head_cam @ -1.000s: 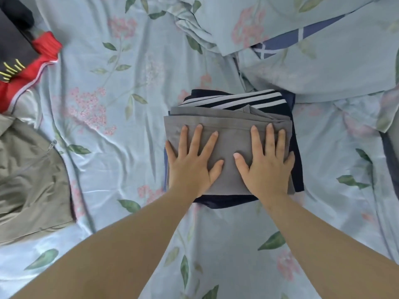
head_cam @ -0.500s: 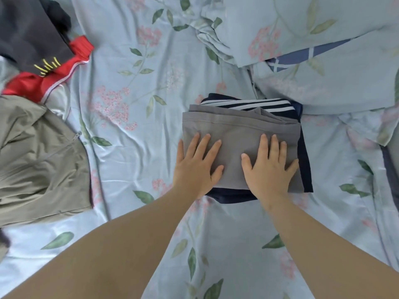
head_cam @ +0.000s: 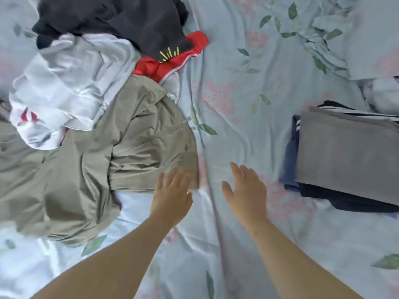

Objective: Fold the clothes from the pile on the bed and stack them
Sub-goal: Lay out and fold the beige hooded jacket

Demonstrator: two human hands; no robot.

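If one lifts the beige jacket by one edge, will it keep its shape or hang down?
Probably it hangs limp: the beige jacket lies in soft folds and creases. Its sheen suggests thin, light, rather slippery cloth, so a loose grip may slip. The white garment lying on it might be dragged along.

Rumpled pale-blue floral bedsheet (head_cam: pixel 233 130), matching duvet (head_cam: pixel 358 39) bunched top right
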